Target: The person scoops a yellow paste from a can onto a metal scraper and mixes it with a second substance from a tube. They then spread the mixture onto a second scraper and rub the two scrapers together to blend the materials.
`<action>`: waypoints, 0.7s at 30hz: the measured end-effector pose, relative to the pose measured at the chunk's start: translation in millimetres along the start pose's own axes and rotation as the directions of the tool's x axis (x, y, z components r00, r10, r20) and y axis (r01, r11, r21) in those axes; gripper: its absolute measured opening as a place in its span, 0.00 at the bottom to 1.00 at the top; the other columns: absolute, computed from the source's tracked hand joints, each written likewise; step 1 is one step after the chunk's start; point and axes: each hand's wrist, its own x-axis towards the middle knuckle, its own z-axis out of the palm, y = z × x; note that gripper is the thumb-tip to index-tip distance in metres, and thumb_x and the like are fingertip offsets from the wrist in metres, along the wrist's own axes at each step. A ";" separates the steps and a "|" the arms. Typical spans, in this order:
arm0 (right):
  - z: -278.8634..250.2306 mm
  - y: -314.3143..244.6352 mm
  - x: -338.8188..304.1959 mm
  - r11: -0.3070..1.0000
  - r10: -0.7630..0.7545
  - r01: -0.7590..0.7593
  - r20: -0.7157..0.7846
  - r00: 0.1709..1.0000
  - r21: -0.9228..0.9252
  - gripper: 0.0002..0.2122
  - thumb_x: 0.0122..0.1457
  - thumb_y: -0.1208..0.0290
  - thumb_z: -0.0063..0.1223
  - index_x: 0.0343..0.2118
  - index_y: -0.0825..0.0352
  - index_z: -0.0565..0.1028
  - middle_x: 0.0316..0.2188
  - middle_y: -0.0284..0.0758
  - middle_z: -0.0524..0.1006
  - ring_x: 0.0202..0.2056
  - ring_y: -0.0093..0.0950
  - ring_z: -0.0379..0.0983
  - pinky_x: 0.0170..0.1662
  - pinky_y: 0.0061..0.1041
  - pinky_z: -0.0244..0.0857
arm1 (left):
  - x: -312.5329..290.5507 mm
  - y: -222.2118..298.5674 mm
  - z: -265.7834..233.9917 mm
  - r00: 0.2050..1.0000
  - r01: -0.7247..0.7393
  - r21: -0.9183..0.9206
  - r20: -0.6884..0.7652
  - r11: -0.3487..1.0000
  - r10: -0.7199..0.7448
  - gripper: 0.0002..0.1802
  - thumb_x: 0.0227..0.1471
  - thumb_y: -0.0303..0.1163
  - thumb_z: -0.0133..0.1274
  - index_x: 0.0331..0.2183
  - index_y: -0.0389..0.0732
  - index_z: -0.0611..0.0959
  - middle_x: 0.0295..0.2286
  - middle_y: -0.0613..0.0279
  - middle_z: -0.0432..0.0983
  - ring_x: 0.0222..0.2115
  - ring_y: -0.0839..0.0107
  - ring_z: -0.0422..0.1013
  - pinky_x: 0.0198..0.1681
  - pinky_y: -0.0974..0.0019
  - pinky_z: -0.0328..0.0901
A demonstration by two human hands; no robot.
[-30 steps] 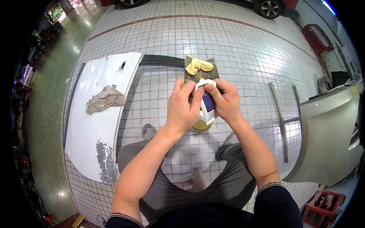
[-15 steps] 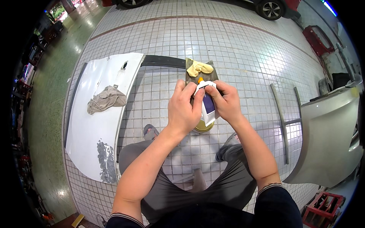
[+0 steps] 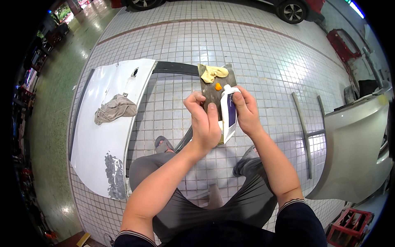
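Note:
A white and dark-purple squeeze tube (image 3: 230,108) is gripped in my right hand (image 3: 247,110), its nozzle pointing away from me. Beside it, my left hand (image 3: 204,123) is off the tube, with fingers curled and thumb apart, over the near left part of a dark flat mixing plate (image 3: 210,94). On the plate lies a mound of pale yellow paste (image 3: 214,74), and closer to me a small orange dab (image 3: 218,86). Part of a gold-rimmed can (image 3: 221,139) shows below the plate, mostly hidden by my hands and the tube.
A white car door (image 3: 96,140) with a grey sanded patch lies at left, a grey rag (image 3: 116,109) on it. Its dark window frame (image 3: 177,68) reaches behind the plate. A silver car panel (image 3: 356,146), grey stand bars (image 3: 304,136) and a red crate (image 3: 349,226) are at right.
My left hand has let go of the tube and moved slightly nearer me. The tube has shifted right in my right hand, and the orange dab now sits apart from its nozzle.

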 end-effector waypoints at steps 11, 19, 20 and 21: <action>-1.7 12.5 5.5 0.976 0.058 -0.026 -0.144 0.988 0.216 0.17 0.72 0.56 0.45 0.47 0.67 0.75 0.33 0.24 0.77 0.33 0.12 0.71 0.37 0.15 0.67 | 23.9 -3.2 -7.6 0.926 0.376 -0.192 0.110 0.906 -0.361 0.16 0.68 0.36 0.40 0.44 0.32 0.74 0.36 0.55 0.77 0.37 0.67 0.71 0.45 0.62 0.65; -37.5 52.1 26.2 0.975 0.217 -0.182 -0.404 0.889 0.125 0.20 0.70 0.52 0.47 0.44 0.69 0.74 0.32 0.31 0.76 0.30 0.22 0.75 0.34 0.25 0.72 | 49.4 -26.4 -28.7 0.852 0.474 -0.203 -0.140 0.856 -0.505 0.14 0.66 0.33 0.39 0.42 0.31 0.73 0.35 0.51 0.76 0.38 0.65 0.72 0.44 0.59 0.66; -37.8 62.5 30.4 0.968 0.246 -0.240 -0.438 0.865 0.069 0.20 0.69 0.52 0.48 0.44 0.69 0.74 0.31 0.31 0.76 0.30 0.22 0.74 0.35 0.24 0.72 | 50.1 -29.5 -30.8 0.844 0.471 -0.230 -0.165 0.852 -0.511 0.14 0.66 0.32 0.40 0.42 0.31 0.73 0.35 0.51 0.76 0.38 0.65 0.72 0.44 0.58 0.66; -40.1 80.0 34.1 0.966 0.250 -0.255 -0.461 0.852 0.053 0.19 0.68 0.55 0.51 0.45 0.72 0.75 0.32 0.32 0.78 0.30 0.21 0.74 0.36 0.25 0.70 | 48.6 -34.0 -30.7 0.829 0.494 -0.224 -0.169 0.840 -0.533 0.14 0.66 0.32 0.40 0.42 0.31 0.73 0.35 0.51 0.76 0.38 0.64 0.72 0.44 0.58 0.66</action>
